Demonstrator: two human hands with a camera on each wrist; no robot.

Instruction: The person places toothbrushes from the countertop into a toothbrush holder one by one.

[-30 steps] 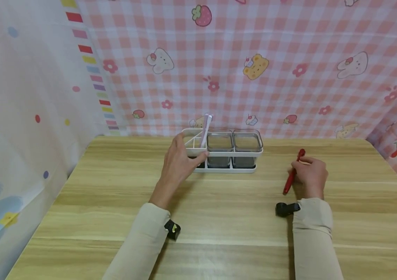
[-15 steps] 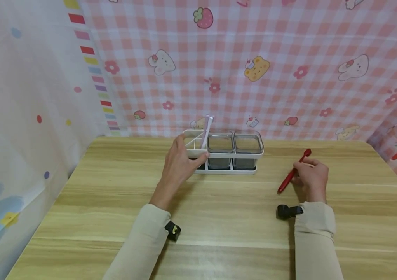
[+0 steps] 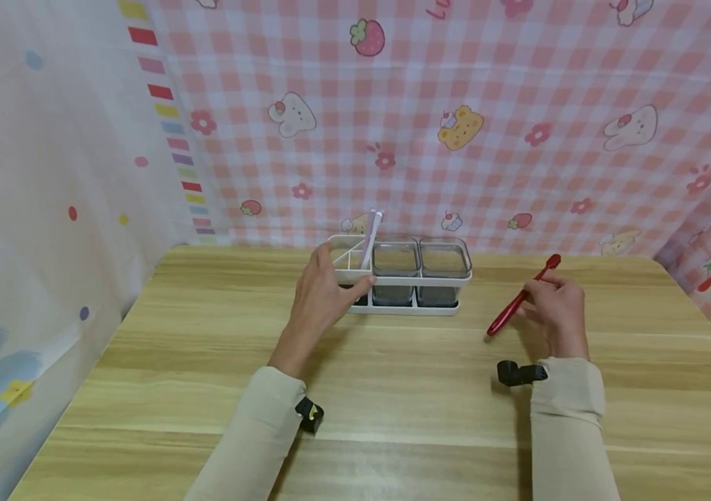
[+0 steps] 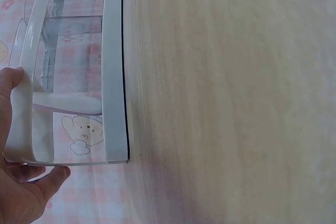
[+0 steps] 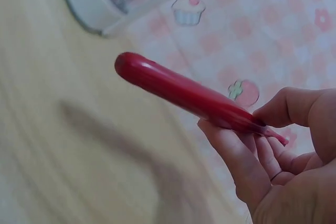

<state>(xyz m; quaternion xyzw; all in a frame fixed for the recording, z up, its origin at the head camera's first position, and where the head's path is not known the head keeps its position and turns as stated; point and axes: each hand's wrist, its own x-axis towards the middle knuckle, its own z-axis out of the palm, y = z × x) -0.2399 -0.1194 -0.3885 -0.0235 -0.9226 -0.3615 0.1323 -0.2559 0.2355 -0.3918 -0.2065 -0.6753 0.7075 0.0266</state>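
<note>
My left hand grips the left end of a white toothbrush holder, thumb along the front of its upper rim and fingers round the end. In the holder's divided left section leans a pale lilac and white toothbrush. Two clear cups fill the other slots. Off to the right, my right hand pinches a red toothbrush between thumb and fingers near its neck. Its head points up and away, its handle end down to the left. The right wrist view shows the handle raised above its shadow.
The wooden table reaches to a pink checked cloth right behind the holder. A white patterned cloth hangs on the left side. Small black cameras sit at both wrists.
The red toothbrush has risen from the table and swung, its head going up and right and its handle end left. My left hand keeps its grip on the holder, which has stayed put.
</note>
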